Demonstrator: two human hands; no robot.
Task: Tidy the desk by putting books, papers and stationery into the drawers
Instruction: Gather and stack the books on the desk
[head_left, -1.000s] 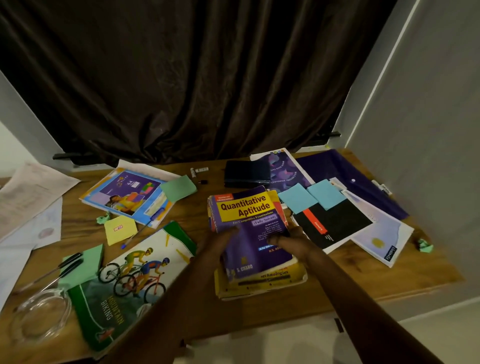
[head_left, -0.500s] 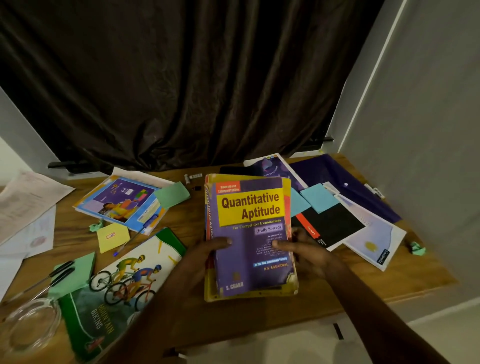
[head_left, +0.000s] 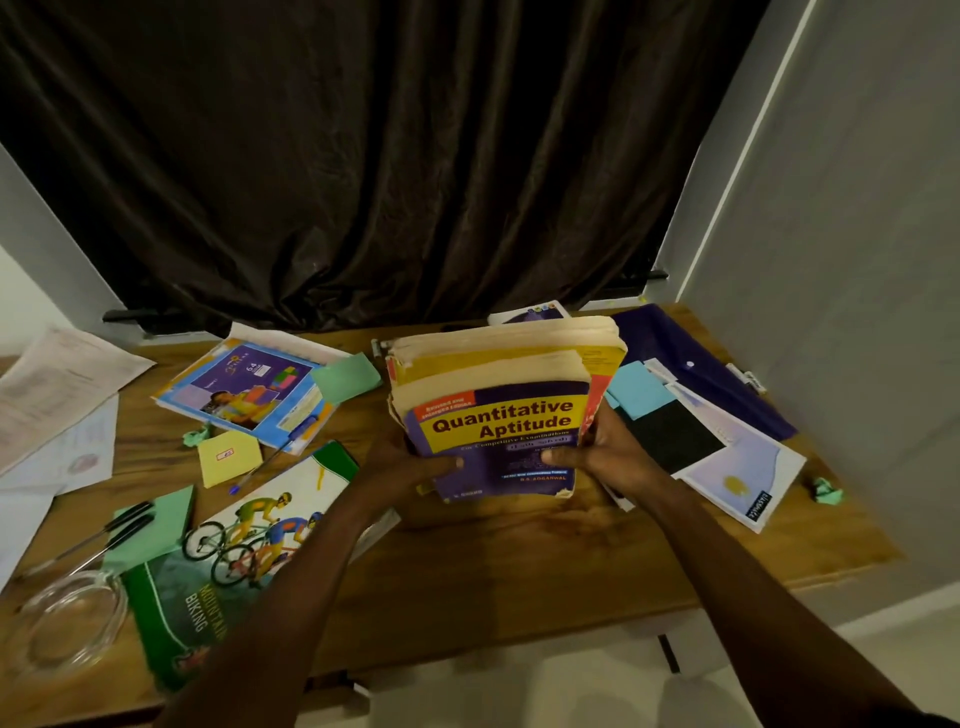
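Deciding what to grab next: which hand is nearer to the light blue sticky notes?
Right. The right hand, gripping the right edge of the book stack, lies right beside the light blue sticky notes; the left hand holds the stack's opposite side.

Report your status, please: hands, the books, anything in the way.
Left hand and right hand both grip the stack of books at its sides. Stack tilted, page edges facing camera. Cycling magazine under left forearm, loose papers close on the right.
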